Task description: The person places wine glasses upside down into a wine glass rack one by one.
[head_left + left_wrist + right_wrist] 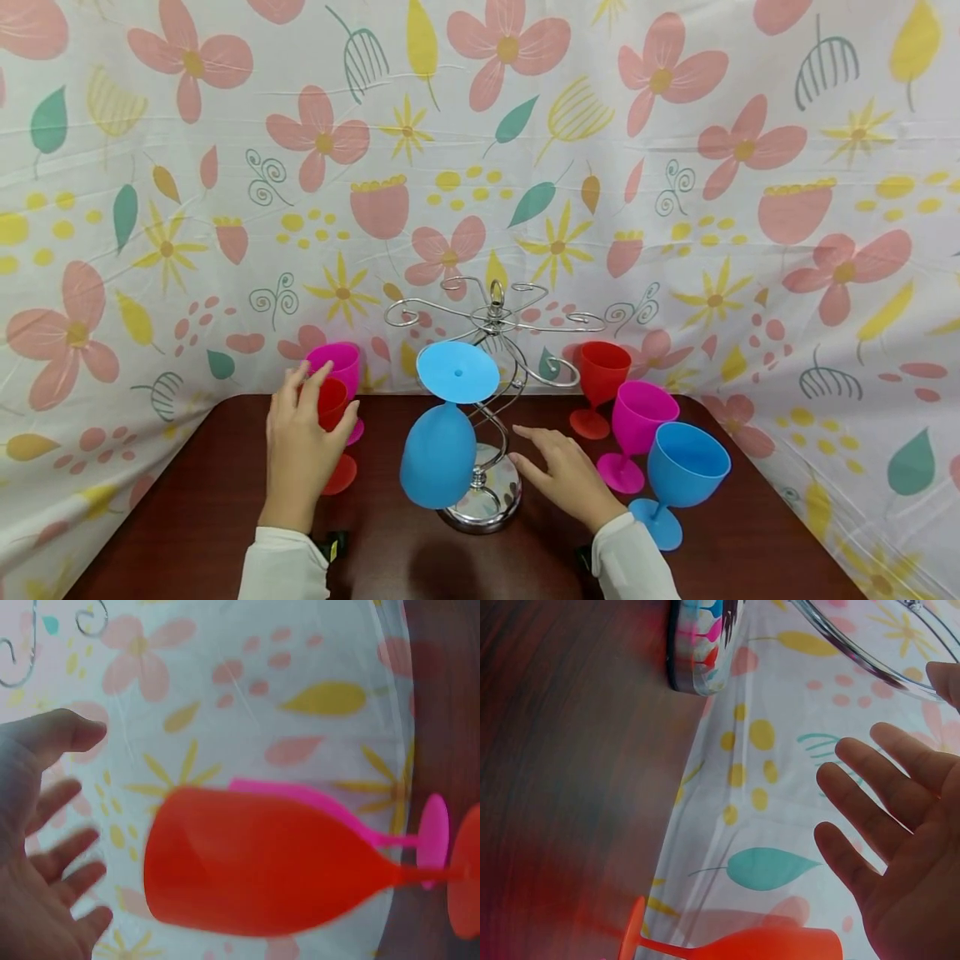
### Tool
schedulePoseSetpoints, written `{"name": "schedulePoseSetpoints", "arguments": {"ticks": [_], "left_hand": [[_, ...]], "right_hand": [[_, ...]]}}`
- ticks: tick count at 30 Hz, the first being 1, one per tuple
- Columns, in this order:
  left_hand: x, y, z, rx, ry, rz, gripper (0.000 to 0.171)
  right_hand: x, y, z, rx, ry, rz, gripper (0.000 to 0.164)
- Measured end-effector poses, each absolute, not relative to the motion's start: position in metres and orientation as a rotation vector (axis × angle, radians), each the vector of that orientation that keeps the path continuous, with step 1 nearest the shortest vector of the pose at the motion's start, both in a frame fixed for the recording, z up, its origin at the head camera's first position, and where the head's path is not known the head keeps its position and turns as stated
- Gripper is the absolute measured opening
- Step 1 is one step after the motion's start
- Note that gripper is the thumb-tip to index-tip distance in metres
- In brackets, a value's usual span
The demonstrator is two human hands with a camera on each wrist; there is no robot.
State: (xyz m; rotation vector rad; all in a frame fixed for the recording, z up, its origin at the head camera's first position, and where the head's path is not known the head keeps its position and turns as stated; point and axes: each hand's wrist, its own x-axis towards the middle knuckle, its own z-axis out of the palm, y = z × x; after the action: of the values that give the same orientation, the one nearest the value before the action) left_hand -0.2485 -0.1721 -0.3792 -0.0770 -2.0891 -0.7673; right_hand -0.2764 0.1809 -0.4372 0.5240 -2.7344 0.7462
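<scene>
My left hand [303,433] reaches to a red plastic goblet [334,404] at the left, fingers spread. In the left wrist view this red goblet [247,862] stands apart from the fingertips, with a magenta goblet [433,832] behind it. A chrome scroll-armed glass rack [508,492] stands mid-table. One blue goblet [438,454] is upside down at the rack's near left, its foot up by the wire arms. Just right of the rack's stem is my right hand [566,475], empty with fingers extended; the right wrist view shows its spread fingers [870,802].
On the right side of the dark wooden table [187,517] stand a red goblet [603,375], a magenta goblet [641,412] and a blue goblet [686,467], all upright in a slanting row. A flower-printed cloth [480,150] hangs behind and at both sides.
</scene>
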Motion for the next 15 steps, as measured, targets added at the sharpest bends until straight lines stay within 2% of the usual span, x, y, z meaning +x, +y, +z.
{"name": "schedulePoseSetpoints", "arguments": {"ticks": [5, 9, 15], "left_hand": [[-0.248, -0.181, -0.384, 0.194, -2.241, -0.840, 0.091], [-0.252, -0.184, -0.392, 0.292, -2.302, -0.891, 0.106], [-0.259, -0.185, -0.400, 0.326, -2.311, -0.950, 0.110]], "right_hand": [[-0.276, 0.181, -0.437, 0.514, -2.762, 0.744, 0.054], [-0.275, 0.181, -0.438, 0.520, -2.766, 0.750, 0.056], [-0.276, 0.179, -0.438, 0.521, -2.765, 0.756, 0.055]]}}
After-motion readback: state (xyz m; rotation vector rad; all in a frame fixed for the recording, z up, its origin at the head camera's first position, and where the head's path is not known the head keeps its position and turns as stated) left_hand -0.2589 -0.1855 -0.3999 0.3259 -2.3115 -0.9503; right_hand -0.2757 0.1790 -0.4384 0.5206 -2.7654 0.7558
